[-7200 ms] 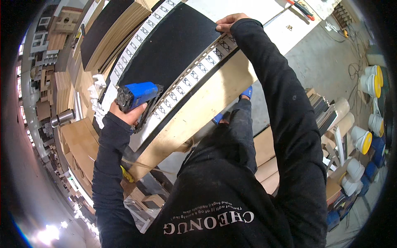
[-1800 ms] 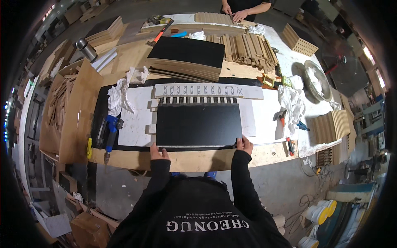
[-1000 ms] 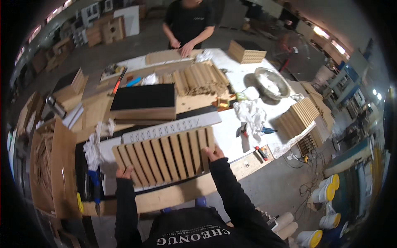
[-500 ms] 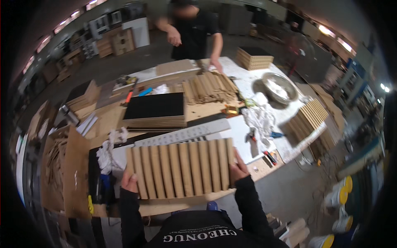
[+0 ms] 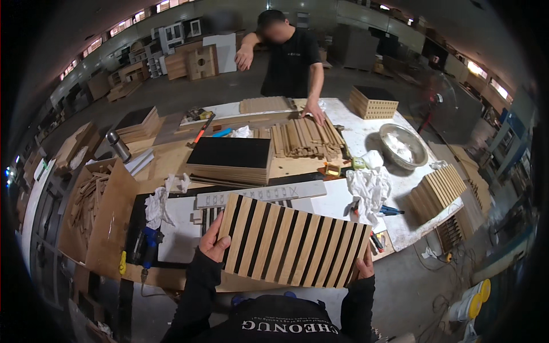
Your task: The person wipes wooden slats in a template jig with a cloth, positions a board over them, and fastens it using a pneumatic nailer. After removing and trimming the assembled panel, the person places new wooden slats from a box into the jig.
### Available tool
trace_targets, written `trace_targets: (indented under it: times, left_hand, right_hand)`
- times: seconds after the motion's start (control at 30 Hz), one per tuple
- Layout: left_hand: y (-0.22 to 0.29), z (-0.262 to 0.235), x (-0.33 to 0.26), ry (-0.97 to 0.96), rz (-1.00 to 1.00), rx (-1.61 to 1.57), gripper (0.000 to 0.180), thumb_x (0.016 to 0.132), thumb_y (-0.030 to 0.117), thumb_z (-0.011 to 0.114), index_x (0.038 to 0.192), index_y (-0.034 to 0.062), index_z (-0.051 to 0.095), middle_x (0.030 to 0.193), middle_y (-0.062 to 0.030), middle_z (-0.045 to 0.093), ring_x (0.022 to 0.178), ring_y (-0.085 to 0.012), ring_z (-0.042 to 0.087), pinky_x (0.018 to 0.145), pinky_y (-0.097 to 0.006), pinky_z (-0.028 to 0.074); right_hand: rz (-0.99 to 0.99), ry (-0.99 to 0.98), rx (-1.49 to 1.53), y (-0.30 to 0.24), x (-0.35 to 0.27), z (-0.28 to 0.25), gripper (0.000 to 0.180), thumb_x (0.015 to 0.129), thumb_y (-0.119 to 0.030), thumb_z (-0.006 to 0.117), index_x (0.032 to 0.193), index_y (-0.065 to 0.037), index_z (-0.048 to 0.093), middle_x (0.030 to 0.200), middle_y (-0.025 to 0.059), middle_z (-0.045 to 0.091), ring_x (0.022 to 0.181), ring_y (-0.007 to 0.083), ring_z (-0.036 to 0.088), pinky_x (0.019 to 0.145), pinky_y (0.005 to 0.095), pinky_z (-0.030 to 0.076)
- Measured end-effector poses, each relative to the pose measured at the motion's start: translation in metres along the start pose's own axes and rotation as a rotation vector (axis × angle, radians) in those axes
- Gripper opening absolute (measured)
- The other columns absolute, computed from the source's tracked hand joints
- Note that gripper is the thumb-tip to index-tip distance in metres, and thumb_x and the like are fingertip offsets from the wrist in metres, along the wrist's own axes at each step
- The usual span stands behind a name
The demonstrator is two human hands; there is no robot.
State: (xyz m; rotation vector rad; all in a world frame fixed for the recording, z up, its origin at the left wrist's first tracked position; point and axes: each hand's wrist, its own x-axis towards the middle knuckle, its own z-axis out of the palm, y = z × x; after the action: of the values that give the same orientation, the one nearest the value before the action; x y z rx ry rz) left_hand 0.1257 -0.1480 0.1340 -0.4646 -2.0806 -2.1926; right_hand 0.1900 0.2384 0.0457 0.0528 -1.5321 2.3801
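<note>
A rectangular panel of pale wooden slats with black gaps between them (image 5: 294, 243) is held up over the near edge of the surface (image 5: 349, 114), its slatted face toward the wearer and its left end higher than its right. The left hand (image 5: 214, 246) grips the left edge, the thumb lying against the slatted face; the right hand (image 5: 364, 267) grips the right edge near its lower corner. The fingers (image 5: 210, 235) of both hands are closed on the panel, though partly hidden by it.

Just beyond the panel lies a long white strip with a row of crossed marks (image 5: 263, 194), and behind that a stack of black-topped boards (image 5: 229, 154). To the left, a blue-and-black power tool (image 5: 152, 239) lies near a brown cardboard box (image 5: 123, 208) of wooden offcuts (image 5: 91, 200). To the right are a crumpled white cloth (image 5: 369, 191), a round metal bowl (image 5: 417, 158) and a stack of slatted panels (image 5: 440, 191). Across the surface, a co-worker's hand (image 5: 313, 110) reaches to a pile of loose wooden strips (image 5: 309, 139)
</note>
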Motion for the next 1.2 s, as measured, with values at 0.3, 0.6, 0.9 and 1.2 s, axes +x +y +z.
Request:
trace_targets:
  times: [0.3, 0.6, 0.9, 1.2]
  left_hand:
    - [-0.108, 0.044, -0.001, -0.081, -0.275, 0.040, 0.044, 0.077, 0.008, 0.058, 0.116, -0.0019, 0.041, 0.111, -0.0108, 0.052, 0.105, -0.0190, 0.049, 0.091, -0.033, 0.037]
    - [-0.137, 0.100, 0.029, -0.442, -0.517, 0.294, 0.037, 0.083, 0.015, 0.055, 0.115, -0.0003, 0.045, 0.095, -0.0121, 0.059, 0.087, -0.0169, 0.057, 0.076, -0.029, 0.046]
    - [-0.198, 0.289, 0.131, -0.566, 0.022, 0.393, 0.013, 0.074, 0.011, 0.059, 0.084, 0.0021, 0.060, 0.078, -0.0110, 0.060, 0.073, -0.0232, 0.058, 0.069, -0.030, 0.046]
    - [-0.228, 0.387, 0.161, -0.811, 0.586, 0.843, 0.041, 0.065, 0.029, 0.068, 0.098, 0.0056, 0.058, 0.105, -0.0124, 0.053, 0.101, -0.0280, 0.049, 0.090, -0.045, 0.032]
  right_hand:
    - [0.501, 0.359, -0.115, 0.016, -0.043, -0.070, 0.024, 0.078, -0.017, 0.055, 0.099, -0.005, 0.053, 0.080, 0.0000, 0.054, 0.071, 0.0116, 0.048, 0.066, 0.0282, 0.041]
    - [0.471, 0.425, 0.024, -0.003, -0.094, -0.120, 0.050, 0.076, -0.033, 0.060, 0.114, -0.004, 0.046, 0.103, 0.0065, 0.056, 0.097, 0.0193, 0.053, 0.085, 0.0343, 0.040]
    - [0.293, 0.795, -0.193, -0.091, -0.186, -0.191, 0.048, 0.084, -0.033, 0.048, 0.120, -0.001, 0.044, 0.117, 0.0120, 0.051, 0.104, 0.0255, 0.051, 0.091, 0.0373, 0.040]
    - [0.085, 0.894, 0.287, -0.074, -0.180, -0.292, 0.047, 0.085, -0.034, 0.047, 0.119, -0.001, 0.044, 0.112, 0.0118, 0.054, 0.100, 0.0244, 0.054, 0.086, 0.0364, 0.044]
